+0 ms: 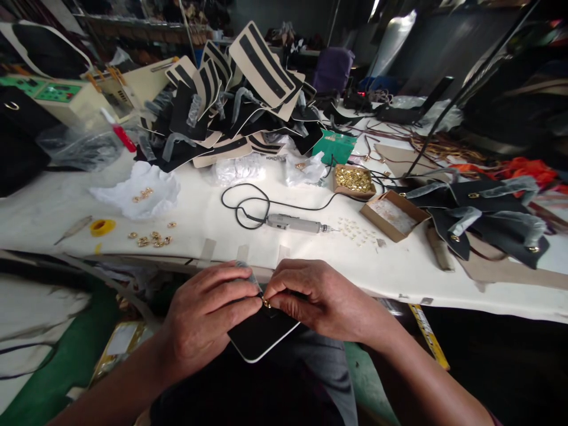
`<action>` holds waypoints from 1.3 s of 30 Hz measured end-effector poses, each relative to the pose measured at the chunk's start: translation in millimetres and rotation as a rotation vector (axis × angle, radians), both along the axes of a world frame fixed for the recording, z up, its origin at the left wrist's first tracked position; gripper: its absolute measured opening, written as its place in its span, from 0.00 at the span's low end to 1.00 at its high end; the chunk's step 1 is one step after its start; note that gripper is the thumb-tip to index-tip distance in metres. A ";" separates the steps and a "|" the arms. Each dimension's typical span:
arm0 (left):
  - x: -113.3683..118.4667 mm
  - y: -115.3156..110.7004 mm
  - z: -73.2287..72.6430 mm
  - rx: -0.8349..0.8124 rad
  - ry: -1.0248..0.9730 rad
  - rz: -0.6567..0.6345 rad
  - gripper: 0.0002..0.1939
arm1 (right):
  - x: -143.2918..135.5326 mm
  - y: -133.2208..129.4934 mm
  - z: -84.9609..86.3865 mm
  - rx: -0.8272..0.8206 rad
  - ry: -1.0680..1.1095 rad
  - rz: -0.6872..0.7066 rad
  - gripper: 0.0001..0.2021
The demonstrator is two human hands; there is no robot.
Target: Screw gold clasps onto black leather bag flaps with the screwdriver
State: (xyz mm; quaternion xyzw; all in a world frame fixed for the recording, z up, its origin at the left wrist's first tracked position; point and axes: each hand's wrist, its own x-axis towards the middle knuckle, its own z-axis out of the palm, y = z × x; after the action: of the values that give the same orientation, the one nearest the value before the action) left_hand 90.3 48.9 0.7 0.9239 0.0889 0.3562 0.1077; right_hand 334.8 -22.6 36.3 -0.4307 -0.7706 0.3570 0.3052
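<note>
A black leather panel (pixel 262 336) with a pale edge lies across my lap, below the table's front edge. My left hand (pixel 208 307) lies over its upper left part, fingers closed on the panel and pressed near a clear plastic-wrapped strip (pixel 247 271). At those fingertips sits a small gold metal fitting (pixel 266 303). My right hand (pixel 306 290) pinches this fitting between thumb and forefinger from the right. The hands nearly touch, and part of the fitting is hidden by the fingers.
On the white table (pixel 199 201) lie a grey electric screwdriver (pixel 295 223) with a black cord, gold fittings (pixel 155 239), a box of gold pieces (pixel 354 179), a box with clear plastic (pixel 394 215) and yellow tape (pixel 102 227). Behind is a pile of panels (pixel 261 65).
</note>
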 end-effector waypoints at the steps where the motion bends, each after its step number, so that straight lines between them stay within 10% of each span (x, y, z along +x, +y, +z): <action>1: -0.2 -0.2 -0.6 -0.001 0.003 0.003 0.13 | -0.2 -0.1 0.2 -0.006 0.000 0.001 0.08; 18: -1.6 -6.3 -14.9 -0.019 -0.071 0.108 0.14 | -20.6 -15.4 -21.9 -0.093 0.209 -0.292 0.06; 39: -3.7 -12.3 -16.7 -0.100 -0.079 0.168 0.13 | -12.9 -24.7 -17.4 -0.104 0.277 -0.169 0.20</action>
State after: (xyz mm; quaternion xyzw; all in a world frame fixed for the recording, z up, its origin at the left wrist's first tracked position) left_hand 86.6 36.6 -16.0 0.8919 0.1793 0.3953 0.1270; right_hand 321.9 -47.4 18.9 -0.4559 -0.6628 0.4254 0.4146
